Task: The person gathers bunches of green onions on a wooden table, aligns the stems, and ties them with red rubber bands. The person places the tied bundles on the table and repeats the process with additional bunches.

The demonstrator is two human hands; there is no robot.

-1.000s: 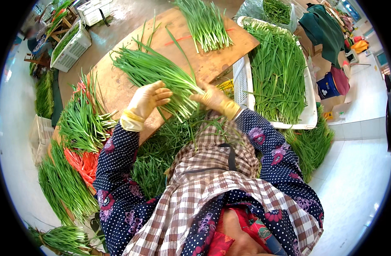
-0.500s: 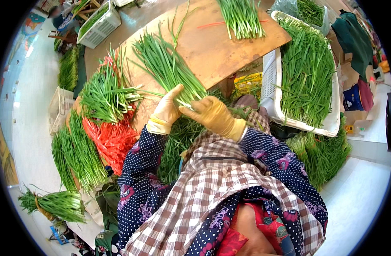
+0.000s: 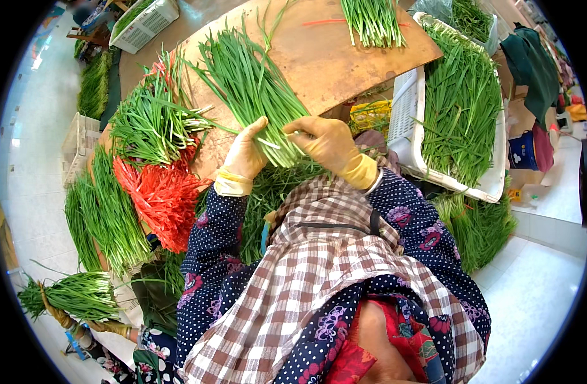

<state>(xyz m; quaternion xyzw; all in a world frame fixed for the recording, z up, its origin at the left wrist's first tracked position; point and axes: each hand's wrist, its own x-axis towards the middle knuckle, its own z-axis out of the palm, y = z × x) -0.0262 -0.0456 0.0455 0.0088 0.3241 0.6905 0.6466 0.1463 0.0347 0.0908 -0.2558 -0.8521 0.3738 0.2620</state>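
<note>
A bunch of garlic chives [image 3: 252, 83] lies slanted on the wooden tabletop, its pale stem ends hanging over the near edge. My left hand [image 3: 247, 152], in a yellowish rubber glove, is closed round the stem ends from the left, with the thumb on top. My right hand [image 3: 332, 146], gloved in the same way, is at the right side of those stems. Its fingers are curled together in a pinch; what they hold, if anything, cannot be made out. Cut ends show between the two hands.
Beside my left arm lie red plastic ties [image 3: 160, 201] and a chive pile [image 3: 149, 125]. A tied bunch [image 3: 373, 22] sits at the tabletop's [image 3: 306, 57] far side. To the right stands a white crate [image 3: 405, 121] full of chives. At lower left, another person's gloved hand [image 3: 111, 328] is near a bunch.
My right hand has moved up and slightly right, its fingers curling in from a more stretched pose. The stem ends show more fully. At lower left another person's arm has come into view.
</note>
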